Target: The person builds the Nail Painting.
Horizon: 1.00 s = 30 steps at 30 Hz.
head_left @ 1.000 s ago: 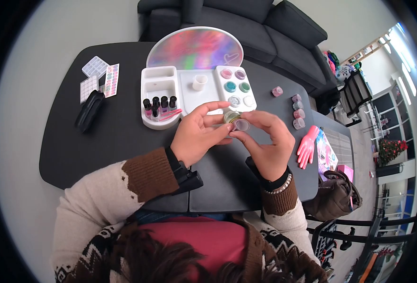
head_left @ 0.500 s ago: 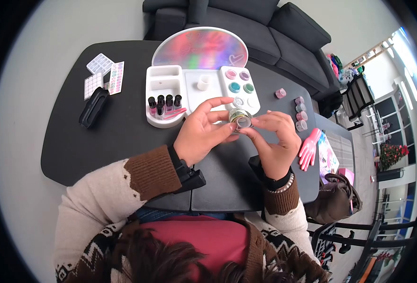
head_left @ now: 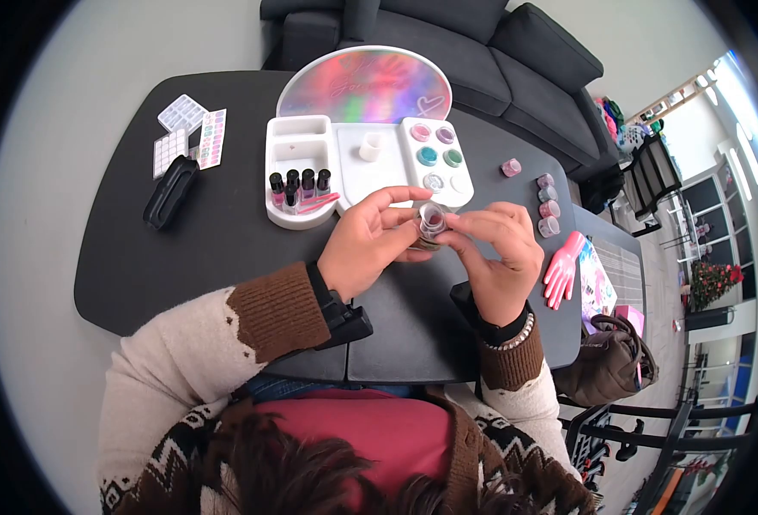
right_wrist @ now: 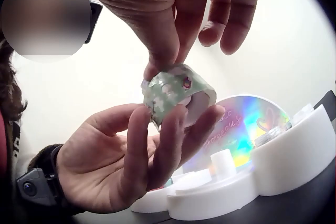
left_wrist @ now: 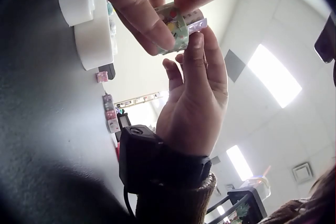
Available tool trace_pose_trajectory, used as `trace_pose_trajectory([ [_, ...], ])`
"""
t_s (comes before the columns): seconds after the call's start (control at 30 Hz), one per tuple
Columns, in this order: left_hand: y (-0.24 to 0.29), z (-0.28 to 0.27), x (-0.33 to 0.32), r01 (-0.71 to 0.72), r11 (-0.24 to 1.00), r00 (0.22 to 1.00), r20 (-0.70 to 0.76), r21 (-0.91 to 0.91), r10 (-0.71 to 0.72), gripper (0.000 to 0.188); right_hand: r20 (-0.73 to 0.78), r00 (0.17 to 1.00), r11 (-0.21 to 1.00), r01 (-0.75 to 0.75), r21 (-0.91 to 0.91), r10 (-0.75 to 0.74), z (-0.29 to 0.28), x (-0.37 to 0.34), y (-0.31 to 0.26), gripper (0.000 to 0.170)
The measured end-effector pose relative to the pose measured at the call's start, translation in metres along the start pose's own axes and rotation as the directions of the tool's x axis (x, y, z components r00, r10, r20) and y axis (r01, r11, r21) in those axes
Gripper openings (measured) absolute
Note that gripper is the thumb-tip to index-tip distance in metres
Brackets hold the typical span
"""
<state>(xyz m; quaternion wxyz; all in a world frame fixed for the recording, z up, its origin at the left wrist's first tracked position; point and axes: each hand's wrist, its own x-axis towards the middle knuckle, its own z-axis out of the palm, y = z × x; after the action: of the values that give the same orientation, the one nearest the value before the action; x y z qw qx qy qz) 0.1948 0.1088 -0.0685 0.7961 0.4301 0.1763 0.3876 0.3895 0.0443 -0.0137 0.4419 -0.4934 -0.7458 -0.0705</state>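
Held up over the near edge of a white nail-art station is a small roll with a green printed band, like patterned tape. My left hand grips it between thumb and fingers, its index finger extended along the far side. From the right, my right hand pinches a small, clear, lilac-tinted piece at the roll's end with thumb and index finger. Its other fingers are loosely bent. In the right wrist view the band surrounds a pale round core.
The station has a shiny rainbow panel, several nail polish bottles, a white cup and colored pots. Small jars and a pink model hand lie right. Left are a black case and sticker sheets.
Both hands turn the roll, so its clear round end now faces more upward. The hands stay close together in nearly the same place; the head view shifted slightly earlier on.
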Motion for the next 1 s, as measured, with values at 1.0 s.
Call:
trace_pose_trajectory([
  [1.0,-0.006,-0.001,0.002,-0.057,0.997,0.996,-0.062,0.060,0.061,0.043,0.115,0.990,0.996,0.087,-0.037,-0.082,-0.009,0.004,0.010,0.031],
])
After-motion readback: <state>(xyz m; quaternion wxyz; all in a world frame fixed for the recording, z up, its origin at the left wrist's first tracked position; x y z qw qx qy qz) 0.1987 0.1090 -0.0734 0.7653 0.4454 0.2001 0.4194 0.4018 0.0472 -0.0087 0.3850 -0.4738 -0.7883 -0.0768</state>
